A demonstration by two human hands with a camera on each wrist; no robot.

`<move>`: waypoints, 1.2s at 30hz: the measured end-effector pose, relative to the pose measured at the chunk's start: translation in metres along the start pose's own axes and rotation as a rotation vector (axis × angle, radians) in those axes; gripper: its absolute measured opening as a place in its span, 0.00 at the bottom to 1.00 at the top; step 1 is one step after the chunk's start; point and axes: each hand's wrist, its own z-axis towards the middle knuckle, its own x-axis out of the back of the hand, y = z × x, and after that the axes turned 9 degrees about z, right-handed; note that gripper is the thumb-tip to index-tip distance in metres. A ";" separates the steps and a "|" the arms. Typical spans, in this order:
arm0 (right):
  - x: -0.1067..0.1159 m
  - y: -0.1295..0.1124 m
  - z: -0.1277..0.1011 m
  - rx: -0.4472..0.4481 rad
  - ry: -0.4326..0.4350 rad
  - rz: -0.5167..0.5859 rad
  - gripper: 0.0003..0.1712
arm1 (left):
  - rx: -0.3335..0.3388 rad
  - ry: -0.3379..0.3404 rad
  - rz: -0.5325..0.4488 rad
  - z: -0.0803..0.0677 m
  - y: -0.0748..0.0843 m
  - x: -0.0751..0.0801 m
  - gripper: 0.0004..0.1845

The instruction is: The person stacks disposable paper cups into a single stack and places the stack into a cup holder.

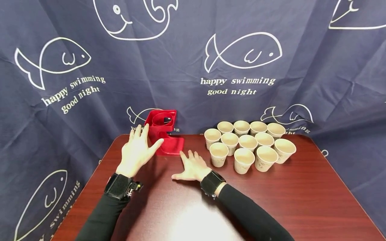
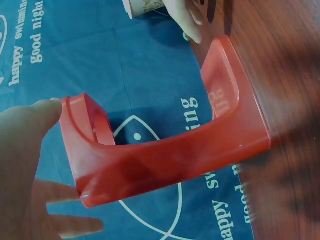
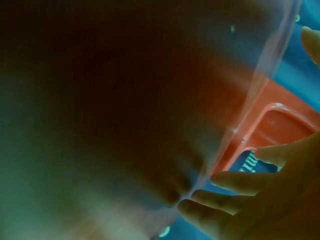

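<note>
A red plastic stand [image 1: 172, 146], C-shaped with a round hole in its upper shelf, stands upright at the back left of the table. Beside its left side is my left hand [image 1: 134, 154], fingers spread and thumb out. In the left wrist view the thumb and fingers lie close about the red stand's upper end [image 2: 165, 162]; whether they touch it I cannot tell. My right hand [image 1: 192, 167], palm down with fingers spread, is just in front of the stand's base, holding nothing. In the right wrist view its fingers [image 3: 240, 182] show near the red plastic.
Several paper cups [image 1: 248, 143] with a leaf print stand upright in a group at the back right. A dark blue curtain [image 1: 181, 67] with white fish drawings hangs behind the brown wooden table [image 1: 289, 201].
</note>
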 end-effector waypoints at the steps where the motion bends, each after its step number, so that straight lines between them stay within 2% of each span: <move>1: -0.001 0.000 0.003 -0.002 0.003 -0.003 0.65 | 0.001 -0.005 0.000 0.000 0.000 0.000 0.47; 6: -0.002 -0.003 0.017 -0.031 -0.007 -0.008 0.64 | -0.011 -0.022 -0.024 0.001 -0.002 0.003 0.47; 11: 0.003 -0.007 0.022 -0.064 -0.059 0.031 0.59 | -0.033 0.008 -0.069 0.001 -0.002 0.003 0.44; 16: 0.007 -0.010 0.024 -0.092 -0.096 0.041 0.55 | -0.035 0.038 -0.073 0.002 0.001 0.003 0.41; 25: 0.005 -0.008 0.023 -0.078 -0.073 0.018 0.54 | -0.066 0.138 -0.082 0.003 0.003 0.006 0.33; 36: 0.005 -0.012 0.012 -0.034 -0.039 -0.005 0.57 | -0.090 0.127 -0.111 0.002 0.002 0.005 0.35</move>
